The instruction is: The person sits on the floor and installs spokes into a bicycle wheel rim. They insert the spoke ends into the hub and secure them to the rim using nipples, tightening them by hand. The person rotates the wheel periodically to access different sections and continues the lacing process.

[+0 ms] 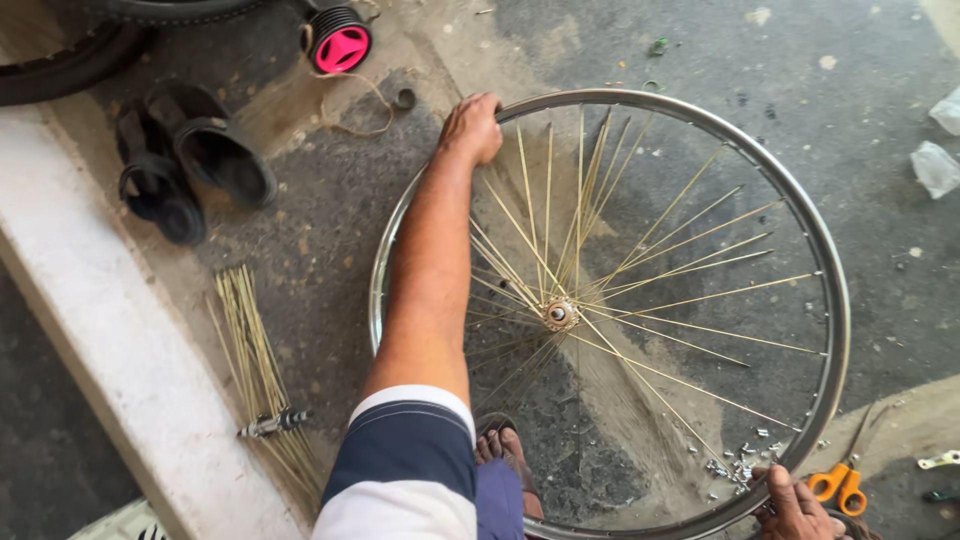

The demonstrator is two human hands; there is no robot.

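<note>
Left hand (470,128): clenched over the top of the wheel rim (836,300), upper centre.
Right hand (795,505): bottom right, at the rim's lower edge; grip partly cut off, apparently pinching it.
Wheel: flat on the floor, centre-right, hub (558,315) mid-frame.
Loose spokes (252,370): bundled lower left.
Orange-handled scissors (838,485): just beside right hand.
Sandals (190,160): upper left.

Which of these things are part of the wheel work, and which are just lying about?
In hand:
left hand gripping the round silver metal wheel rim
thin brass-coloured spokes
central hub
right hand by small metal nipples

Lying about:
black rubber sandals
orange-handled pliers
pink-capped part
</note>
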